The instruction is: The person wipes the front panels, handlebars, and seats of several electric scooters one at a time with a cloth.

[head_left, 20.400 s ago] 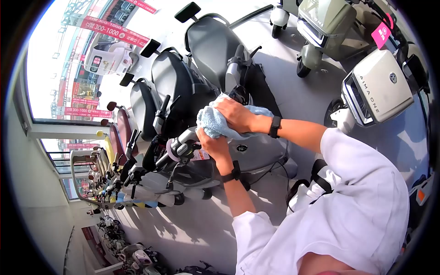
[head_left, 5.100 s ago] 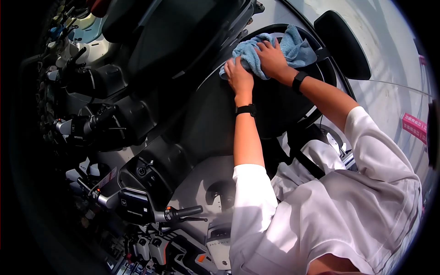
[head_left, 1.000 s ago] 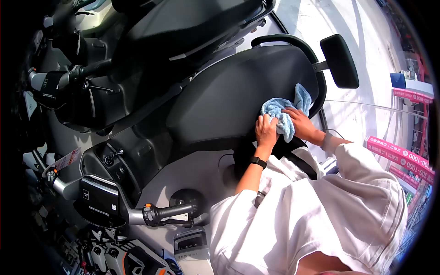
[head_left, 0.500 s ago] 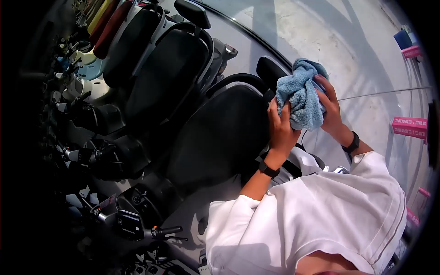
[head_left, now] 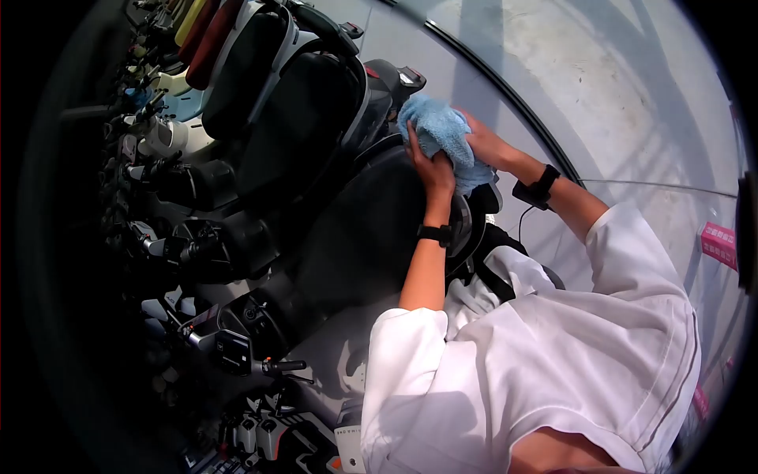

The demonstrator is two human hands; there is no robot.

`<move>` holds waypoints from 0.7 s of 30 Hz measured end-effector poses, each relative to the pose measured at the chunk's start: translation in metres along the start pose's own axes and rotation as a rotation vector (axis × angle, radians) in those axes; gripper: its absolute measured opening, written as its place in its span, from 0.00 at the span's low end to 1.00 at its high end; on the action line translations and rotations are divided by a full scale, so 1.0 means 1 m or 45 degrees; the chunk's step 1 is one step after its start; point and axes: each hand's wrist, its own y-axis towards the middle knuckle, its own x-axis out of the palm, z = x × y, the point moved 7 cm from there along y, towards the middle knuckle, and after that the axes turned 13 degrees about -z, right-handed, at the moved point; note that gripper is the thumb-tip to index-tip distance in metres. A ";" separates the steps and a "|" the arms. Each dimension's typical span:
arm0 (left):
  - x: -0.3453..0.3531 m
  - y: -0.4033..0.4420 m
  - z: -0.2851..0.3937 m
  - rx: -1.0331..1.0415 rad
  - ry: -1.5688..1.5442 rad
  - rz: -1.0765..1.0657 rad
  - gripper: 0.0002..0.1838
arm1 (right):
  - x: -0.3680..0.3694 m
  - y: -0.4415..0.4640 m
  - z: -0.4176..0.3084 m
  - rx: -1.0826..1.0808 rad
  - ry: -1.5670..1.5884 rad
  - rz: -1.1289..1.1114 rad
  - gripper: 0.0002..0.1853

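Note:
A light-blue terry cloth [head_left: 442,130] is bunched between my two hands at the rear end of the nearest scooter's black seat [head_left: 363,229]. My left hand [head_left: 433,172] grips its near left side, fingers pressed into the folds. On the far right side, my right hand [head_left: 488,144] is closed on it, its fingertips partly hidden by the fabric. The cloth covers most of the small backrest behind the seat; a dark edge [head_left: 488,197] shows below it. Whether the cloth presses on the backrest I cannot tell.
More scooters stand in a tight row to the left, the adjacent one with a black seat [head_left: 304,118]. The nearest scooter's handlebar [head_left: 276,366] is at lower left. A glass panel with a dark bottom frame [head_left: 505,91] runs behind the row. Pink signs [head_left: 718,243] are at right.
Both hands have moved left with the cloth, from beside the backrest to over it. My arms reach out further, and the view has shifted slightly.

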 end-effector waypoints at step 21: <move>0.027 -0.101 0.022 0.038 0.295 -0.306 0.45 | 0.013 -0.108 0.034 -0.054 -0.226 0.013 0.33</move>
